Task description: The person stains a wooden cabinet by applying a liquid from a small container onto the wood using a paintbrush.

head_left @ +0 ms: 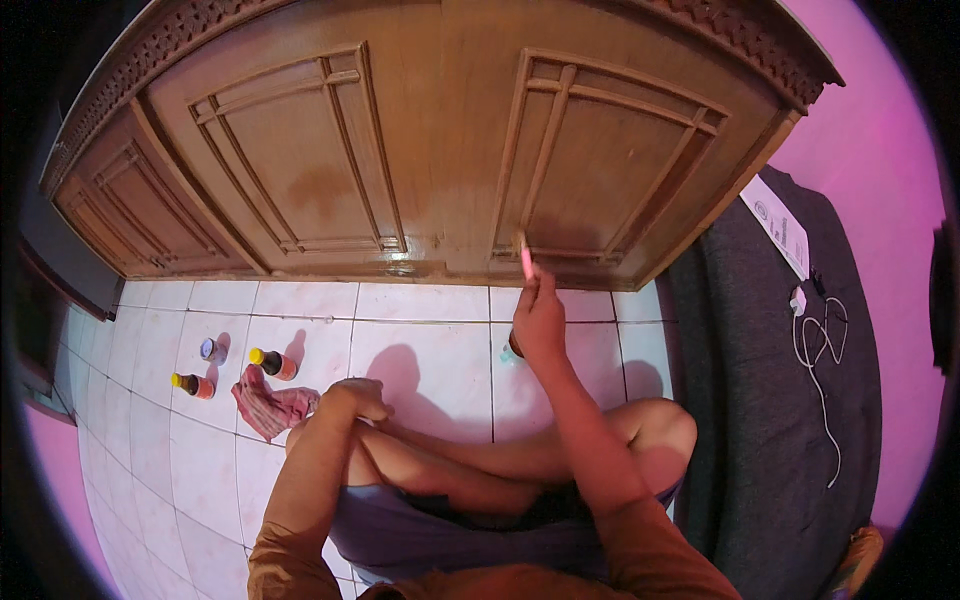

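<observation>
My right hand (541,310) is closed around the pink handle of a small brush (528,262). The brush tip meets the lower left corner of the raised frame on the right panel of a brown wooden furniture piece (445,150). Wet-looking gloss shows on the wood around the panels. Beneath my right hand, a dark container (515,343) on the floor is mostly hidden. My left hand (360,398) rests by my left knee, its fingers curled in and partly hidden, with nothing visible in them. A crumpled pink cloth (272,403) lies beside that knee.
Two dark bottles with yellow caps, one nearer the cloth (273,364) and one farther left (193,386), stand on white floor tiles near a small jar (212,349). At right, a dark grey mattress (770,400) holds a paper sheet (780,222) and a white charger cable (812,365).
</observation>
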A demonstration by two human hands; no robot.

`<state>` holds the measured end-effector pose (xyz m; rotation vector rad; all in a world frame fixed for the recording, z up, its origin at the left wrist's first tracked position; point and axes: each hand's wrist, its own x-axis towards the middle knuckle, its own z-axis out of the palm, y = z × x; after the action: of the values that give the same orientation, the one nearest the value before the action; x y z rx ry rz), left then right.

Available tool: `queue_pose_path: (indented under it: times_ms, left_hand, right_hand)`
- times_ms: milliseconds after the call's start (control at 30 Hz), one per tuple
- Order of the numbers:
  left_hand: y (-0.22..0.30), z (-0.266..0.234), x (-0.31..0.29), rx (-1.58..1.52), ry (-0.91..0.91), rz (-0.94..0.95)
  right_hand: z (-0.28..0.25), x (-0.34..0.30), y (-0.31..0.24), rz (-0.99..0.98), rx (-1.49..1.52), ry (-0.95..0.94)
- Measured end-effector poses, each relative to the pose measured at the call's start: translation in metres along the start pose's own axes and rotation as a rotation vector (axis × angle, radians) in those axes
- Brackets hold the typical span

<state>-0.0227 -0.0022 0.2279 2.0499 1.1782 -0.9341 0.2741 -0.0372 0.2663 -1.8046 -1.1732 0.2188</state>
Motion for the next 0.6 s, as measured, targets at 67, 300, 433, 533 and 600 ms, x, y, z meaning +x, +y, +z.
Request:
queue_pose_path:
  times_ms: [67,300,433,533,600]
  left_hand:
    - [0.005,-0.006,-0.004,-0.038,-0.065,-0.081]
    - [-0.007,0.003,0.006,0.001,-0.015,-0.025]
    - [-0.004,0.0,0.004,0.012,-0.012,-0.01]
    - [-0.006,0.005,0.007,0.007,-0.001,-0.005]
    - [-0.005,0.004,0.008,0.014,-0.002,-0.006]
  right_hand:
    - [-0.009,0.0,-0.01,-0.111,0.055,0.09]
    - [0.003,-0.016,-0.006,0.197,-0.019,-0.165]
    - [0.003,-0.002,0.011,0.013,-0.001,-0.009]
    - [-0.016,0.012,-0.022,-0.003,0.07,0.004]
    - [-0.03,0.018,-0.044,-0.136,0.129,0.114]
